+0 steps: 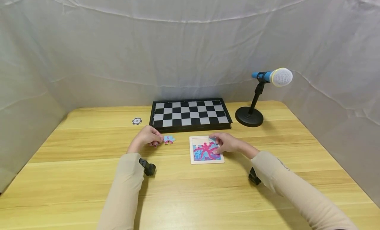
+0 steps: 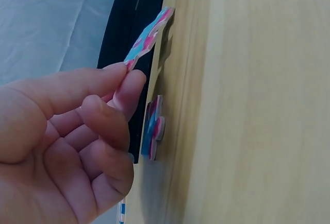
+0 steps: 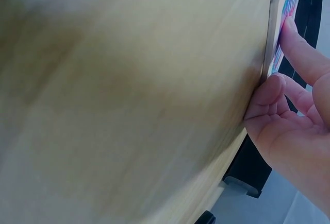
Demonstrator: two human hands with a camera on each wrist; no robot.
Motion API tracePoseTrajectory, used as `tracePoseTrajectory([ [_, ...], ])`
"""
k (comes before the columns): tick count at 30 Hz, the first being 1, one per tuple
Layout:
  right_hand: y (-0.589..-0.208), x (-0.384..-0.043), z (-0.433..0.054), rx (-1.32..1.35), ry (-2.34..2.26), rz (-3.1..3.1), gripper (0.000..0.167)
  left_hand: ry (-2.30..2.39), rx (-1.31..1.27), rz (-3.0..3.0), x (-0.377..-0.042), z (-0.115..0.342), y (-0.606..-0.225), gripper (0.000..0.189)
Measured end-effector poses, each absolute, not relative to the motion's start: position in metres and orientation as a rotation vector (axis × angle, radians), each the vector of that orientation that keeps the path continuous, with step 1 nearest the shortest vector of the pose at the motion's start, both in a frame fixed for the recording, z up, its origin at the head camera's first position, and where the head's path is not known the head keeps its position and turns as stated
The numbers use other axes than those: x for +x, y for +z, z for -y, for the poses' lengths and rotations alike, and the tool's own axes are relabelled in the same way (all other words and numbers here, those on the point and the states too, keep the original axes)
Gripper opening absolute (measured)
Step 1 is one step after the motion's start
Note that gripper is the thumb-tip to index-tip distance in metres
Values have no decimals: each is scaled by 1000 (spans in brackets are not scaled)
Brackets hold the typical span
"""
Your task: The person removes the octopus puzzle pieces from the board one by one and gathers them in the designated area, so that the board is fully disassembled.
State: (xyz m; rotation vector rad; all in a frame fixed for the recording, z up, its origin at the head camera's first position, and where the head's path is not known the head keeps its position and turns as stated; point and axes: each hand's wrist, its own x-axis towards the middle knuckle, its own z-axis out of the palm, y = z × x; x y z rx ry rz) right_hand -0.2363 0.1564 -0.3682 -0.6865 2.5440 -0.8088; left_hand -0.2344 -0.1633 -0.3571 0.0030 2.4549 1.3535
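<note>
My left hand (image 1: 147,136) pinches a blue-and-pink jigsaw piece (image 2: 148,37) by its edge between thumb and index finger, tilted off the table. Just below those fingers, a second jigsaw piece (image 2: 153,128) lies on the wood, partly covered by the hand in the head view. To the right is a square puzzle tray (image 1: 192,162) with a pale frame and a pink octopus picture (image 1: 205,152); bare backing shows along its upper left. My right hand (image 1: 227,142) holds the tray at its right side, thumb on the picture, other fingers curled by the edge.
A black-and-white checkered board (image 1: 190,114) lies behind the hands, close to the curtain (image 1: 184,58). At the back right a blue microphone (image 1: 280,77) sits on a black stand (image 1: 249,116). A poker chip (image 1: 137,121) lies left of the board.
</note>
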Motion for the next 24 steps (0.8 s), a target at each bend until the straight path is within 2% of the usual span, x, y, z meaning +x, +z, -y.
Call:
tracePoseTrajectory([
  [6,-370,-237,-156,-678,-826,-2540,55,1321,-42,-2472,-235,163,-357,9],
  [24,-368,-236,-156,-667,-851,-2557,55,1200,82,-2676,-238,157,-349,10],
])
